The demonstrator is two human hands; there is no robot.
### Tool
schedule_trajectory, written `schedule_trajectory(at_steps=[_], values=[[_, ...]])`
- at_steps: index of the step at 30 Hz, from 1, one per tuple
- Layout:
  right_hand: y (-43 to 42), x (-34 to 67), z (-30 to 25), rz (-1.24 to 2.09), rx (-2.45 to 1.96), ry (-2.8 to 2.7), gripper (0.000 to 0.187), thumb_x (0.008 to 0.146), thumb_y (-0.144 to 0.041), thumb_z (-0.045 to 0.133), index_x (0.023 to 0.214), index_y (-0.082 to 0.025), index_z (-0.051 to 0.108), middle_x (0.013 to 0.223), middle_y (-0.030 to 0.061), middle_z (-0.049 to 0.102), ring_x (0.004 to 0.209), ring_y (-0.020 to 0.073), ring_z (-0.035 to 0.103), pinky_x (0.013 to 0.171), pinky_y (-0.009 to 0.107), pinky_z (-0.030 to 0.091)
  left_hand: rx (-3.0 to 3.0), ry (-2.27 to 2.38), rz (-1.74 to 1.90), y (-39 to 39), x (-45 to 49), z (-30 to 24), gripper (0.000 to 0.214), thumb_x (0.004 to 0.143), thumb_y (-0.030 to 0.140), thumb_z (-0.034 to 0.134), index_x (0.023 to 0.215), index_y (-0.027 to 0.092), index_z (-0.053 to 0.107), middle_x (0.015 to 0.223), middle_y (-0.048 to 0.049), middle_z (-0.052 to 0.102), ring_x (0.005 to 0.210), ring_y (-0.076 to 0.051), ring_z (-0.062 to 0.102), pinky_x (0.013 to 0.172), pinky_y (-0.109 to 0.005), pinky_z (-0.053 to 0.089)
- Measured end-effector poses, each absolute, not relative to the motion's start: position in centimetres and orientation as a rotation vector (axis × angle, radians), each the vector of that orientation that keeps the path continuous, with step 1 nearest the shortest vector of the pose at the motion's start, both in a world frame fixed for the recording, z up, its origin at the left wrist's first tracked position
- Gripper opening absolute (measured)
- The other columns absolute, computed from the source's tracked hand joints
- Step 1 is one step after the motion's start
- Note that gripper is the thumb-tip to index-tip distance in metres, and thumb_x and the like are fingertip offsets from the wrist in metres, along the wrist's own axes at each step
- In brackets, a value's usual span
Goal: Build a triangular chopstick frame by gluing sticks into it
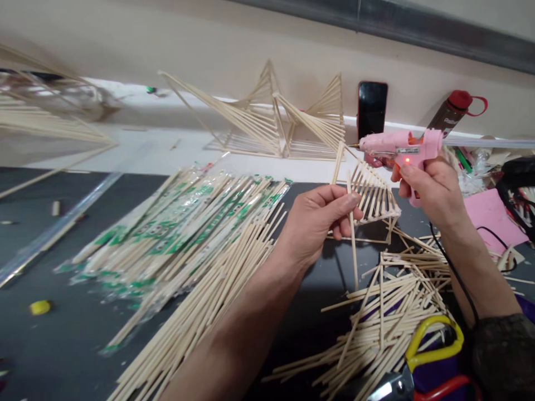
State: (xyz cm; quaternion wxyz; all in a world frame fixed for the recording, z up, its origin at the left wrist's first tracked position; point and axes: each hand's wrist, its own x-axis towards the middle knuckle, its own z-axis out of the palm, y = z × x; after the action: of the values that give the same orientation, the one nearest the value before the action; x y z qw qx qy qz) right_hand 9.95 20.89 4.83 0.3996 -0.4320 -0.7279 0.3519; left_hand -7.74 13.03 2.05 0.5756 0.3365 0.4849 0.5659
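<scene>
My left hand (324,220) pinches a thin wooden stick (353,253) between thumb and fingers, the stick standing nearly upright. In my right hand (434,186) is a pink hot glue gun (399,146), its red light lit and its nozzle pointing left. That nozzle is close to the top corner of a small frame of glued sticks (371,195), just behind and right of my left hand. Whether the nozzle touches the sticks I cannot tell. A glue stick (489,143) runs out of the gun's back end.
Twisted stick frames (254,125) stand along the wall beside a phone (371,108) and a bottle (451,114). Wrapped chopstick packs (184,228) and long loose sticks (209,289) lie left. Shorter sticks (388,312) and yellow-handled scissors (434,340) are front right. A black cord (449,262) hangs by my right forearm.
</scene>
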Motion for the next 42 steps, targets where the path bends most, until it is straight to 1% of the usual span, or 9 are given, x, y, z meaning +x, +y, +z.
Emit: schedule_trajectory(at_steps=[7,11,17,20,26,31,35,39,42], values=[[21.0,10.0,4.6,0.894,-1.093,-1.864,0.028,0.087,-0.044,0.058,0.070,-0.022,0.061,0.056,-0.0002,0.054,0.052,0.0119,0.048,0.049,0.028,0.039,0.791,1.107,1.334,13.1,-7.8,1.9,0.023,0.067,0.032,0.077,0.061,0.015,0.063,0.056,-0.0001,0.065,0.036,-0.004,0.047,0.035,-0.015,0.034],[21.1,10.2,4.4,0.862,-1.101,-1.875,0.032,0.088,-0.043,0.058,0.064,-0.023,0.058,0.055,0.0008,0.051,0.055,0.0133,0.049,0.051,0.029,0.041,0.789,1.110,1.335,13.1,-7.8,1.9,0.022,0.066,0.032,0.078,0.062,0.015,0.064,0.056,-0.0001,0.065,0.036,-0.003,0.047,0.035,-0.015,0.034],[21.1,10.2,3.9,0.857,-1.078,-1.858,0.029,0.087,-0.046,0.058,0.072,-0.021,0.060,0.060,-0.0007,0.050,0.056,0.0120,0.046,0.050,0.027,0.039,0.790,1.130,1.322,13.1,-7.8,1.9,0.024,0.065,0.034,0.078,0.062,0.015,0.063,0.057,-0.0002,0.065,0.037,-0.004,0.047,0.035,-0.016,0.034],[21.1,10.1,3.8,0.848,-1.081,-1.863,0.031,0.087,-0.045,0.058,0.068,-0.021,0.058,0.059,-0.0008,0.049,0.056,0.0115,0.046,0.050,0.026,0.038,0.788,1.124,1.328,13.1,-7.8,1.8,0.023,0.066,0.033,0.077,0.063,0.015,0.063,0.057,0.0000,0.065,0.037,-0.004,0.047,0.036,-0.016,0.034],[21.2,10.2,3.8,0.827,-1.086,-1.888,0.025,0.087,-0.043,0.057,0.074,-0.021,0.059,0.064,-0.0003,0.052,0.061,0.0124,0.048,0.052,0.026,0.040,0.785,1.106,1.334,13.1,-7.8,1.7,0.022,0.068,0.031,0.077,0.063,0.015,0.063,0.057,-0.0001,0.066,0.037,-0.004,0.048,0.035,-0.016,0.034],[21.2,10.1,3.9,0.815,-1.043,-1.883,0.025,0.087,-0.044,0.057,0.081,-0.021,0.063,0.070,0.0013,0.055,0.068,0.0148,0.053,0.056,0.027,0.043,0.782,1.101,1.335,13.2,-7.8,1.8,0.023,0.067,0.031,0.079,0.063,0.014,0.064,0.057,0.0000,0.065,0.037,-0.003,0.047,0.035,-0.015,0.034],[21.1,10.1,4.0,0.848,-1.048,-1.884,0.024,0.087,-0.043,0.056,0.081,-0.020,0.061,0.066,0.0006,0.054,0.066,0.0144,0.052,0.056,0.028,0.042,0.773,1.098,1.337,13.2,-7.8,1.9,0.022,0.068,0.031,0.077,0.064,0.014,0.064,0.056,-0.0001,0.066,0.035,-0.003,0.048,0.034,-0.015,0.034],[21.2,10.1,3.9,0.830,-1.039,-1.901,0.024,0.086,-0.042,0.056,0.080,-0.019,0.060,0.071,0.0018,0.056,0.069,0.0150,0.054,0.057,0.027,0.043,0.771,1.099,1.330,13.1,-7.8,2.1,0.022,0.069,0.032,0.077,0.067,0.013,0.066,0.059,-0.0009,0.068,0.032,-0.003,0.047,0.031,-0.015,0.032],[21.3,10.2,3.9,0.817,-1.066,-1.910,0.025,0.086,-0.043,0.056,0.079,-0.019,0.060,0.071,0.0020,0.057,0.068,0.0148,0.053,0.057,0.027,0.043,0.764,1.099,1.343,13.0,-7.8,2.2,0.022,0.068,0.032,0.077,0.069,0.013,0.066,0.060,-0.0012,0.069,0.030,-0.003,0.046,0.030,-0.015,0.031]])
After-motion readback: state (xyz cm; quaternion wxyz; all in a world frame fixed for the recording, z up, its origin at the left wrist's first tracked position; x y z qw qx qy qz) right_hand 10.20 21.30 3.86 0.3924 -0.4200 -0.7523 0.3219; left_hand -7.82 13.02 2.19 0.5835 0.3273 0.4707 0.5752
